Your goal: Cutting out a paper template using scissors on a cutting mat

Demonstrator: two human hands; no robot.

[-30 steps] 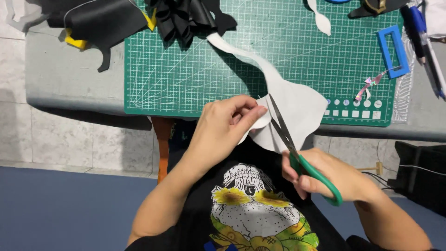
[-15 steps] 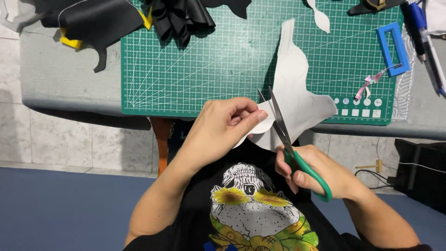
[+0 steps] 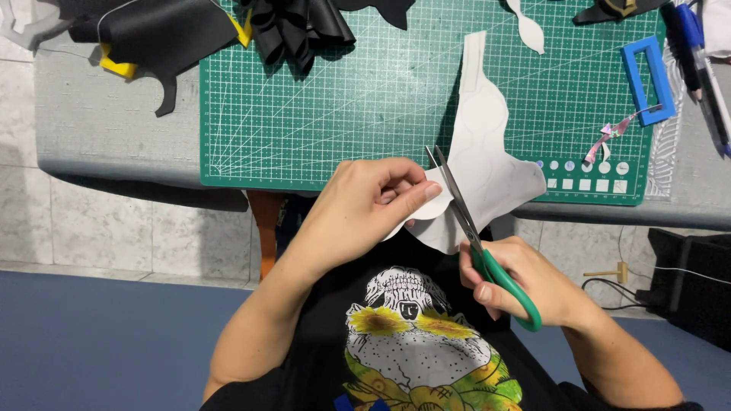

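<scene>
My left hand (image 3: 364,204) pinches the lower left edge of a white paper cutout (image 3: 481,164) with curved pencil lines, holding it over the near edge of the green cutting mat (image 3: 335,106). My right hand (image 3: 525,283) grips green-handled scissors (image 3: 481,245). Their blades point up and away from me, slightly apart, and bite into the paper just right of my left fingertips. The paper's narrow top strip points toward the far side of the mat.
Black foam pieces (image 3: 297,27) and a black and yellow shape (image 3: 145,34) lie at the back left. A blue rectangular frame (image 3: 649,80), pens (image 3: 700,53) and a small white offcut (image 3: 528,27) sit at the back right. The grey table edge (image 3: 114,164) runs in front of me.
The white paper has turned counterclockwise, so its long strip now points straight away from me. The scissors have moved up into the paper beside my left fingers.
</scene>
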